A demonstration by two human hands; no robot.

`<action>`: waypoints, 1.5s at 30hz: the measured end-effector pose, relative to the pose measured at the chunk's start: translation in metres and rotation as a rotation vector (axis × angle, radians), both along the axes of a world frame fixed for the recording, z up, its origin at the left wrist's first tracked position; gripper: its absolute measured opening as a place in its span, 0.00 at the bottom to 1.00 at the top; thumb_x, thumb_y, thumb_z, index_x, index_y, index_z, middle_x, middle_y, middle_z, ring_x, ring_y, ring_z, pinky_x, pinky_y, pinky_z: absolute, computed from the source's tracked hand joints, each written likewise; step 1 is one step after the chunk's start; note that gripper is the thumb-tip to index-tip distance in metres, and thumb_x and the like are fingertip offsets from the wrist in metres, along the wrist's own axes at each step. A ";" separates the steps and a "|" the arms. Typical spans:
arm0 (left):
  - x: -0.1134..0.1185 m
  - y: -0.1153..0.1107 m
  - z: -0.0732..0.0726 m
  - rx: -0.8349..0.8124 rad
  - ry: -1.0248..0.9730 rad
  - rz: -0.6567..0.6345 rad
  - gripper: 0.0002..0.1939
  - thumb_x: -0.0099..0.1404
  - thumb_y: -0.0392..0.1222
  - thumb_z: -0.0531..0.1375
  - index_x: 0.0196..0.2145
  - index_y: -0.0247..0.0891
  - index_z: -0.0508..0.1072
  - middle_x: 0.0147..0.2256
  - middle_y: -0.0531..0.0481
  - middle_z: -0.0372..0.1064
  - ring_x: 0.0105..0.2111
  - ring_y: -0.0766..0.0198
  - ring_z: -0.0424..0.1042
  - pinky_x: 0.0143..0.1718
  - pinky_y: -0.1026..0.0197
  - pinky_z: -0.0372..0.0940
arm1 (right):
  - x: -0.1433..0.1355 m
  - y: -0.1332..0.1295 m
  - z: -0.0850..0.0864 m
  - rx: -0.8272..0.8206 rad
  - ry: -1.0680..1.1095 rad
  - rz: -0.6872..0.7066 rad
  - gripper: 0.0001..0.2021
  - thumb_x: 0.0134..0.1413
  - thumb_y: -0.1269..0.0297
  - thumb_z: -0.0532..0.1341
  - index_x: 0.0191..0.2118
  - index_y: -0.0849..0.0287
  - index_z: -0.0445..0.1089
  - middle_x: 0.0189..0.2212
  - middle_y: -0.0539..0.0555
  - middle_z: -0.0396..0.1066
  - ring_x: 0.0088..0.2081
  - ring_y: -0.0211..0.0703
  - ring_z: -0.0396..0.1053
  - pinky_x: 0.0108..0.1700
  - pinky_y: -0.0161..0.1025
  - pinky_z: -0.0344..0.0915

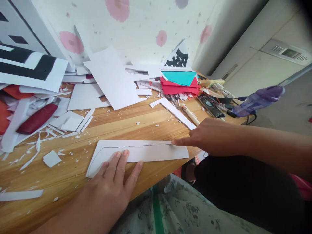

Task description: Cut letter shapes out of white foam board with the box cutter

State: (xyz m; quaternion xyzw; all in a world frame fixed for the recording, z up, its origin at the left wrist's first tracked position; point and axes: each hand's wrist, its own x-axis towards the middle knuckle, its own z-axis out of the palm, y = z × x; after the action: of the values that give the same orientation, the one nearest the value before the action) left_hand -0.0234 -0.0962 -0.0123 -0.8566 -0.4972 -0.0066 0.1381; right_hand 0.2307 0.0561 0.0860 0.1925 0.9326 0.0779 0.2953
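A long white piece of paper or card lies at the table's front edge. A thin dark line runs along its upper side and curves down at the left end. My left hand rests on its lower left part with fingers spread. My right hand is at the right end, index finger stretched along the line and the other fingers curled in. A small dark tip shows under that fingertip; whatever the hand holds is hidden. Just behind the right hand lies an L-shaped white strip, with a cream pen beside it.
White sheets and red and teal pieces are piled by the wall. A dark red-handled tool lies on scraps at left. A phone-like black device and a purple bottle-like object are at right. Paper bits litter the wooden table.
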 end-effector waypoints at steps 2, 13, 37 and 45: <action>0.000 0.000 -0.004 0.002 -0.023 0.002 0.26 0.58 0.31 0.54 0.54 0.40 0.67 0.52 0.28 0.64 0.51 0.38 0.65 0.45 0.43 0.66 | 0.006 0.004 -0.004 0.005 0.006 0.019 0.40 0.44 0.78 0.58 0.59 0.33 0.50 0.21 0.46 0.68 0.20 0.37 0.63 0.23 0.36 0.36; -0.002 -0.001 -0.003 0.057 0.032 -0.031 0.27 0.57 0.31 0.52 0.55 0.39 0.67 0.51 0.28 0.65 0.49 0.38 0.67 0.43 0.43 0.65 | 0.017 0.005 -0.006 0.001 0.025 0.021 0.39 0.45 0.78 0.59 0.59 0.34 0.51 0.19 0.48 0.67 0.18 0.37 0.59 0.24 0.37 0.35; -0.033 0.060 0.025 -0.398 -0.294 0.211 0.30 0.50 0.51 0.65 0.49 0.42 0.66 0.45 0.45 0.64 0.48 0.51 0.62 0.48 0.52 0.58 | 0.041 -0.020 -0.068 -0.261 0.698 -0.876 0.18 0.43 0.55 0.63 0.41 0.58 0.68 0.35 0.56 0.73 0.36 0.48 0.69 0.33 0.37 0.59; -0.021 0.070 0.047 -0.454 -1.004 0.473 0.16 0.39 0.40 0.67 0.25 0.39 0.65 0.27 0.56 0.60 0.28 0.62 0.59 0.30 0.62 0.53 | 0.033 0.010 -0.044 -0.451 1.452 -1.144 0.16 0.42 0.55 0.64 0.36 0.59 0.67 0.27 0.52 0.71 0.25 0.40 0.68 0.24 0.35 0.62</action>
State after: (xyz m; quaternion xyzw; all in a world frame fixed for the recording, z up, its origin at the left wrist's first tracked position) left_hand -0.0447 -0.0259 0.0343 -0.6229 -0.6678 -0.2734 -0.3023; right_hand 0.2641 0.0658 0.0421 0.5596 0.6456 -0.3991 -0.3328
